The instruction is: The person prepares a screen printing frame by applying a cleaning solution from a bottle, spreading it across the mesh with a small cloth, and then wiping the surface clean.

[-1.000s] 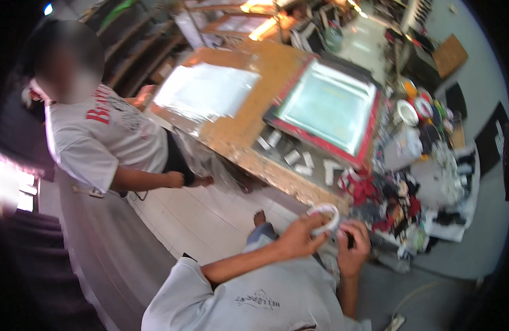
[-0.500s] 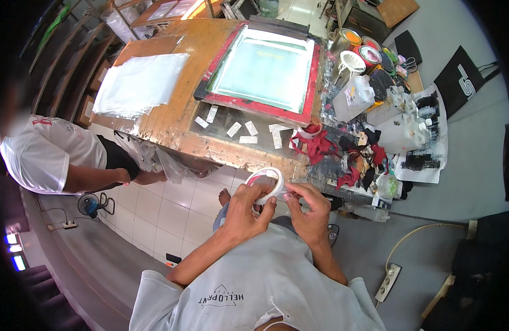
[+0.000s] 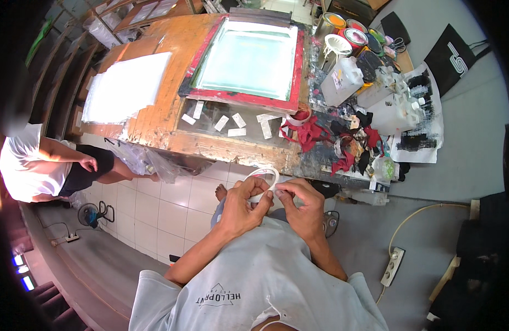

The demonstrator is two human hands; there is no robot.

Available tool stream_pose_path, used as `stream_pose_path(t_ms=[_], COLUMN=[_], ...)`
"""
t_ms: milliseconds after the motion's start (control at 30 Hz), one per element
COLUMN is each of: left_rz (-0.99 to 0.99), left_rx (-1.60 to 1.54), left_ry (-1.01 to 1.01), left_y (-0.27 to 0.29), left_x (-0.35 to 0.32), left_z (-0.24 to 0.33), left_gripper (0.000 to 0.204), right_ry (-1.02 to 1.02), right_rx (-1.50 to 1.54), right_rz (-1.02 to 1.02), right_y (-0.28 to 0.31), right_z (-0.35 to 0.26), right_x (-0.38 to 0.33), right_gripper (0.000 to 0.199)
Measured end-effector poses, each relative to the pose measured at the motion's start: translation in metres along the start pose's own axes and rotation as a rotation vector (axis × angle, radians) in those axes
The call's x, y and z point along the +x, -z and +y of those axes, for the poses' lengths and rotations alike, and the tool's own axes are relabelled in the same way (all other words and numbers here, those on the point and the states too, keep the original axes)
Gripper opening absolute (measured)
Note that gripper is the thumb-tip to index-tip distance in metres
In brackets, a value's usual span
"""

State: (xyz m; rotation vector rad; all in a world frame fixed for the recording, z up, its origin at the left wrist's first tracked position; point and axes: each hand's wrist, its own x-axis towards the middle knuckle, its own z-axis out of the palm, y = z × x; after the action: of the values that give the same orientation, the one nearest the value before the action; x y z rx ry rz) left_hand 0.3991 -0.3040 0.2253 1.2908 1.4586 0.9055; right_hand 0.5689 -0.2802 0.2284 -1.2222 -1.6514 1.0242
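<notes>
My left hand (image 3: pixel 243 205) is closed around a roll of white tape (image 3: pixel 275 177), its fingers through the ring and the thumb along the near side. The roll is tilted above my lap, close to the table's front edge. With thumb and forefinger pinched together, my right hand (image 3: pixel 303 207) meets the roll's right edge. Whether a loose tape end lies in that pinch is too small to see. On the table beyond are a red-edged printing screen (image 3: pixel 243 60) and several short whitish strips (image 3: pixel 237 132) in front of it.
The wooden table (image 3: pixel 155 132) carries a stack of white sheets (image 3: pixel 125 91) at left. Paint cans (image 3: pixel 334 22), plastic jugs (image 3: pixel 342 81) and stained rags (image 3: pixel 306 132) crowd its right side. A co-worker (image 3: pixel 31 160) stands at left. A power strip (image 3: pixel 392 267) lies at lower right.
The roll has tilted so its ring looks narrower, and my right fingertips have come against its edge. The co-worker has shifted and the arm is held differently. The whole view has moved slightly.
</notes>
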Motion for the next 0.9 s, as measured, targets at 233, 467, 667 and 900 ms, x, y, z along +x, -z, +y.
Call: stream_pose_path(t_ms=[233,467,667,900], left_rz=[-0.035,-0.043,0.002,-0.165], left_rx=[-0.118,-0.308,-0.558,-0.462], left_ry=[0.062,0.174,0.270,0.395], left_y=[-0.007,-0.012,-0.021,-0.013], left_x=[-0.002,-0.002,-0.004,-0.006], left_z=[-0.009,0.000,-0.019,-0.066], left_gripper=[0.014,0.010,0.011,0.016], right_ry=[0.004,0.016,-0.110,-0.508], right_rx=[0.019,0.053,0.181,0.725], right_rz=[0.012,0.041,0.115,0.348], right_y=[0.000,-0.005,-0.011,0.033], right_z=[0.004,0.009,0.018,0.065], right_x=[-0.007,-0.015,-0.023,-0.009], right_gripper=[0.015,0.013,0.010,0.016])
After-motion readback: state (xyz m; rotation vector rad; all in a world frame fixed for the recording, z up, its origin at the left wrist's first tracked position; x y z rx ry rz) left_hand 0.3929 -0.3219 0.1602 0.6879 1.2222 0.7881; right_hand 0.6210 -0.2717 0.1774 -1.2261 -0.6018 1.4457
